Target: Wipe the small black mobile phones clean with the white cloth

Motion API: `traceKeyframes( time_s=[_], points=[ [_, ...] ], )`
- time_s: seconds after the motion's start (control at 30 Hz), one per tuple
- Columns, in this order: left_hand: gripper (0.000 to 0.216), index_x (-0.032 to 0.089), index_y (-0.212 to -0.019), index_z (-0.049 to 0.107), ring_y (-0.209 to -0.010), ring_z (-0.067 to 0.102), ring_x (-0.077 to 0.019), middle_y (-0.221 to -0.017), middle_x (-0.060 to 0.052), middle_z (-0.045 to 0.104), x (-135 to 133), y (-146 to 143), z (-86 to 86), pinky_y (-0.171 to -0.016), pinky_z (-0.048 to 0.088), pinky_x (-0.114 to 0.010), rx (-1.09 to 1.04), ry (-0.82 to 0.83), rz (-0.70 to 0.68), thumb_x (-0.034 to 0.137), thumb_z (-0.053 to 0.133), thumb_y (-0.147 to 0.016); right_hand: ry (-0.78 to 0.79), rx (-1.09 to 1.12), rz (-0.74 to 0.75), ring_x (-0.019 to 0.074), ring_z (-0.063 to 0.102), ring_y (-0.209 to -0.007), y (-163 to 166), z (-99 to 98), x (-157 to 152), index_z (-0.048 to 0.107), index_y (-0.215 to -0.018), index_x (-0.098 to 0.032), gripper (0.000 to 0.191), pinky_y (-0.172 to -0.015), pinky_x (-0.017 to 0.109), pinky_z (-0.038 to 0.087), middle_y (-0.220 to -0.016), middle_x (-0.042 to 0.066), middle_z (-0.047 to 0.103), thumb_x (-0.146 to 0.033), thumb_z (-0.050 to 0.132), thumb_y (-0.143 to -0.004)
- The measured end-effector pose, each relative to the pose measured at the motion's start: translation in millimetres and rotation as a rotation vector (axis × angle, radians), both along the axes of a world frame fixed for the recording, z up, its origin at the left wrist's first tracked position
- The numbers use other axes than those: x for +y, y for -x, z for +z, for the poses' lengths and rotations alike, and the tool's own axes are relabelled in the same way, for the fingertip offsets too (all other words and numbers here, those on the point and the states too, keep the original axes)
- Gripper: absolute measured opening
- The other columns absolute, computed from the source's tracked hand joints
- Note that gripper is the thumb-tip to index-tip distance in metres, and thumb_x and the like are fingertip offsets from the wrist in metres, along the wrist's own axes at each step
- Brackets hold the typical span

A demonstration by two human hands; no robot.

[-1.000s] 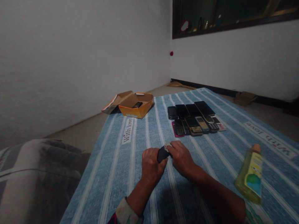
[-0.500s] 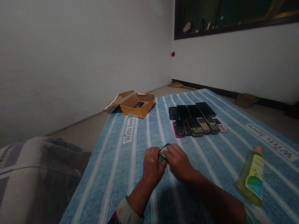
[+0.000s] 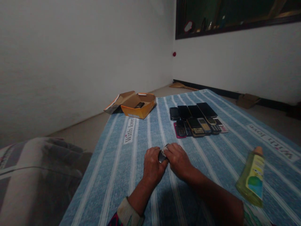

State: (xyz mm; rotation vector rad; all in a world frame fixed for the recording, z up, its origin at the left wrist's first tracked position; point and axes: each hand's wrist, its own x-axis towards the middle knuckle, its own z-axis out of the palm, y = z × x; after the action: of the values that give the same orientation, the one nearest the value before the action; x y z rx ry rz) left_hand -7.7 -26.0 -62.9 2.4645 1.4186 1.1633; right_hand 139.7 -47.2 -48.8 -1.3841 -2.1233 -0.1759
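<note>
A small dark mobile phone (image 3: pixel 161 158) is held between my two hands above the striped blue cloth (image 3: pixel 122 169). My left hand (image 3: pixel 152 164) is closed around its left side. My right hand (image 3: pixel 178 160) pinches a whitish wad (image 3: pixel 164 151), perhaps tissue or cloth, and presses it on the phone's face. Fingers cover much of the phone. Beyond my hands, several phones lie in two rows, among them a black keypad phone (image 3: pixel 181 129), a gold-edged phone (image 3: pixel 196 127) and a large dark tablet-like phone (image 3: pixel 207 110).
An opened orange cardboard box (image 3: pixel 138 113) with a dark phone (image 3: pixel 140 105) inside stands at the far left. A yellow-green bottle (image 3: pixel 251 179) lies at the right. Covered seating (image 3: pixel 39 175) is left of the cloth's edge; walls rise behind.
The right hand and the whitish wad have shifted slightly on the phone, which tilts a little differently. Box, bottle and rows of phones stay put.
</note>
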Motion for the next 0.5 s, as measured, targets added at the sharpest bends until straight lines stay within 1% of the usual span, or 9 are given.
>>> traceKeyframes(
  time_s=[0.1,0.17,0.27,0.33,0.4,0.5],
  points=[
    [0.029,0.016,-0.101,0.062,-0.093,0.062,-0.0281,-0.100,-0.010,0.068,0,0,1.4,-0.085,0.053,-0.047,0.011,0.002,-0.010,0.026,0.069,-0.074,0.072,0.100,-0.078,0.0212,0.055,-0.085,-12,-2.6,12,0.071,-0.089,-0.017,0.022,-0.075,0.031,0.044,-0.086,0.007,0.065,-0.003,0.056,-0.086],
    [0.030,0.017,-0.099,0.061,-0.092,0.061,-0.0280,-0.097,-0.009,0.067,-1,-1,4.8,-0.083,0.053,-0.046,0.025,0.022,-0.006,0.027,0.071,-0.073,0.103,0.238,-0.115,0.0200,0.058,-0.084,-23,-6.0,21,0.073,-0.088,-0.018,0.029,-0.075,0.030,0.046,-0.084,0.006,0.067,0.001,0.052,-0.083],
    [0.030,0.017,-0.097,0.061,-0.088,0.060,-0.0272,-0.091,-0.007,0.064,-1,-5,11.7,-0.079,0.051,-0.044,0.076,0.069,0.017,0.030,0.072,-0.073,0.125,0.494,-0.123,0.0175,0.063,-0.081,-37,-9.9,30,0.076,-0.087,-0.020,0.038,-0.075,0.028,0.049,-0.083,0.004,0.070,0.003,0.047,-0.077],
    [0.029,0.017,-0.097,0.062,-0.090,0.059,-0.0276,-0.094,-0.008,0.064,0,-9,16.2,-0.081,0.050,-0.044,0.122,0.074,0.024,0.031,0.073,-0.074,0.147,0.621,-0.120,0.0166,0.065,-0.079,-41,-10.1,32,0.077,-0.087,-0.021,0.041,-0.073,0.027,0.050,-0.081,0.003,0.071,0.002,0.047,-0.073],
    [0.028,0.018,-0.096,0.063,-0.094,0.058,-0.0286,-0.098,-0.010,0.064,1,-13,20.0,-0.084,0.049,-0.045,0.170,0.070,0.036,0.030,0.074,-0.073,0.173,0.686,-0.120,0.0166,0.066,-0.078,-42,-9.0,33,0.077,-0.086,-0.020,0.041,-0.072,0.026,0.051,-0.080,0.003,0.071,0.002,0.047,-0.071],
    [0.024,0.017,-0.089,0.066,-0.093,0.058,-0.0295,-0.098,-0.011,0.064,4,-18,23.5,-0.083,0.049,-0.045,0.231,0.105,0.062,0.028,0.075,-0.071,0.188,0.718,-0.112,0.0168,0.066,-0.079,-40,-8.2,33,0.077,-0.084,-0.019,0.040,-0.074,0.026,0.051,-0.080,0.003,0.070,0.002,0.047,-0.070]
  ],
)
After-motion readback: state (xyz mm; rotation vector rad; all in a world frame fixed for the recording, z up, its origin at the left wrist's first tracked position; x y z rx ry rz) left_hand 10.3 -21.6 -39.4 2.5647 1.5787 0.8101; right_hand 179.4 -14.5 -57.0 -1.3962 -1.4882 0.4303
